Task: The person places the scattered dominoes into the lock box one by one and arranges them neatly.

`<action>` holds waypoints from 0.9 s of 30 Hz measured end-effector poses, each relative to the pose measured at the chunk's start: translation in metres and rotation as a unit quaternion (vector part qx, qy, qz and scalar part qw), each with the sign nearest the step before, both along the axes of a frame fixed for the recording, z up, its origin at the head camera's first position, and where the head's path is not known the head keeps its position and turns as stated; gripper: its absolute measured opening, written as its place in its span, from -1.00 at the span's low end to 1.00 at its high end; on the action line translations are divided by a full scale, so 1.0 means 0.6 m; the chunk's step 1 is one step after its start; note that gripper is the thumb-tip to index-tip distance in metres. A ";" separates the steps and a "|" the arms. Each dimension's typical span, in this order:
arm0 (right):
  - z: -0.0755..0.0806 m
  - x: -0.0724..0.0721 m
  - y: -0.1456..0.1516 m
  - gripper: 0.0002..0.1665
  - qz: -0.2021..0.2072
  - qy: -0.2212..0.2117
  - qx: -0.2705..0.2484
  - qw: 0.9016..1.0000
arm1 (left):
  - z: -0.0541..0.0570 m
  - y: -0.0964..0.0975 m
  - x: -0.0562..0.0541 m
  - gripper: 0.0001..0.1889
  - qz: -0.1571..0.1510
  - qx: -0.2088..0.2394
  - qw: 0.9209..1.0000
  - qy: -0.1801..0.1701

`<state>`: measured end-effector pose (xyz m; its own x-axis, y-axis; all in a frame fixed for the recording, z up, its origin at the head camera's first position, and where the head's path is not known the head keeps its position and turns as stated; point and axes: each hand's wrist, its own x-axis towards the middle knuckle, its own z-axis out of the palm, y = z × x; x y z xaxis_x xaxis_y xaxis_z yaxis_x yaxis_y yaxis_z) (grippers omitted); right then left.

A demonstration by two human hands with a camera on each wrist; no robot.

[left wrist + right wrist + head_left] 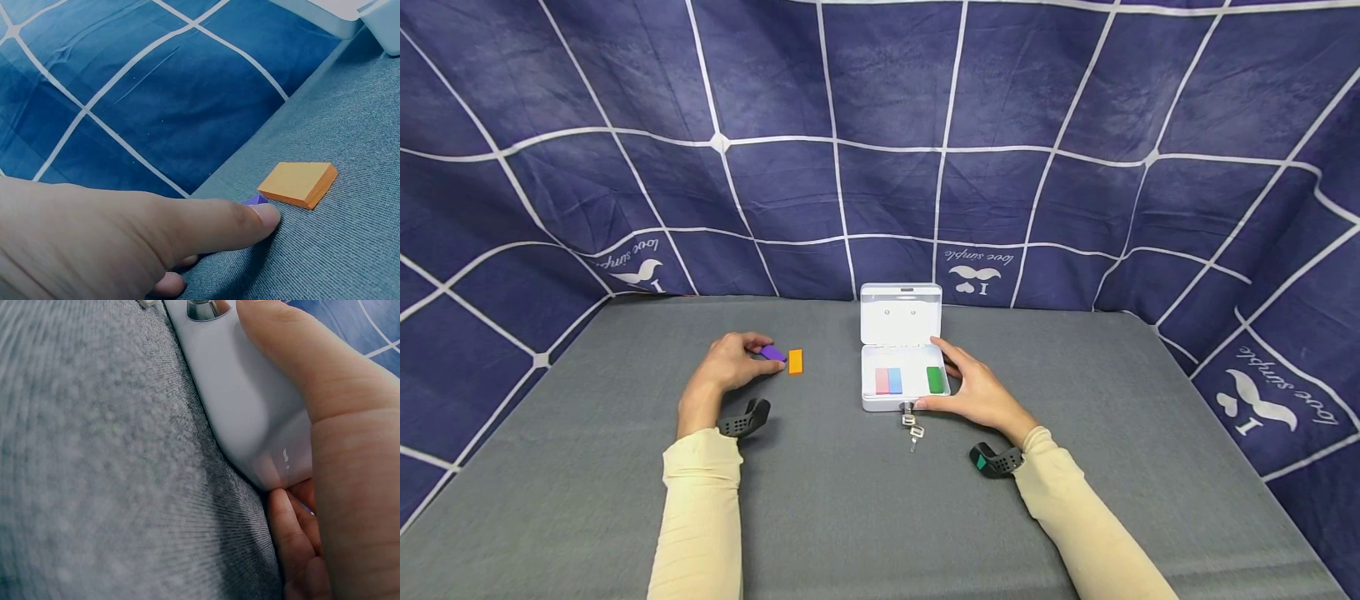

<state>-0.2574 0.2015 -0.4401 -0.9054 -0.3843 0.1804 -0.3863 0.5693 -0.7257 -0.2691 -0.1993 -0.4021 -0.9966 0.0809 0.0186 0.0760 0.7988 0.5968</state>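
My left hand [724, 368] pinches a purple block [773, 354] between thumb and fingers, low over the grey tabletop. Only a sliver of that purple block [255, 200] shows behind the thumb in the left wrist view. An orange block [795, 361] lies flat just to its right. At the table's centre stands a white metal cash box [880, 403], its lid [900, 315] raised. Inside are a pink block [882, 382] and a blue block [895, 382] side by side, plus a green block [935, 380] at the right. My right hand [976, 395] grips the box's right front corner, thumb along the front.
Small keys [916, 433] hang from the lock at the box's front and lie on the grey cloth [835, 500]. A dark blue curtain [887, 192] with white lines stands behind the table and along its sides. Each wrist wears a black band.
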 end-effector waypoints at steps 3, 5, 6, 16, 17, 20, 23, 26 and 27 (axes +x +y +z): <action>-0.001 0.000 0.001 0.29 0.000 -0.001 -0.002 1.000 | 0.000 0.000 0.000 -0.42 -0.005 0.001 1.000 0.005; -0.001 0.000 0.001 0.29 0.001 -0.002 -0.003 1.000 | 0.000 0.001 0.001 -0.42 -0.005 0.003 1.000 0.005; -0.001 0.000 0.001 0.29 0.001 -0.002 -0.003 1.000 | 0.001 0.001 0.001 -0.41 -0.006 0.003 1.000 0.004; -0.002 -0.002 0.001 0.28 -0.003 0.000 0.002 1.000 | 0.002 0.004 -0.001 -0.39 -0.006 0.008 1.000 -0.006; -0.002 -0.002 0.001 0.28 -0.002 0.000 0.001 1.000 | 0.002 0.004 -0.001 -0.39 -0.006 0.010 1.000 -0.005; -0.001 -0.001 0.001 0.28 0.001 -0.002 -0.004 1.000 | 0.001 0.005 -0.002 -0.40 -0.004 0.013 1.000 -0.002; 0.000 0.000 0.000 0.28 0.003 -0.004 -0.009 1.000 | 0.000 0.005 -0.002 -0.41 -0.002 0.015 1.000 0.001; 0.000 0.000 0.000 0.28 0.004 -0.003 -0.011 1.000 | 0.000 0.006 -0.002 -0.42 -0.002 0.020 1.000 0.012; -0.001 0.000 0.000 0.28 0.004 -0.002 -0.011 1.000 | 0.000 0.006 -0.002 -0.42 -0.003 0.021 1.000 0.016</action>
<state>-0.2576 0.2013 -0.4404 -0.9032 -0.3876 0.1844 -0.3873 0.5507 -0.7394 -0.2704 -0.1954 -0.4020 -0.9949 0.0856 0.0539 0.1004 0.7722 0.6274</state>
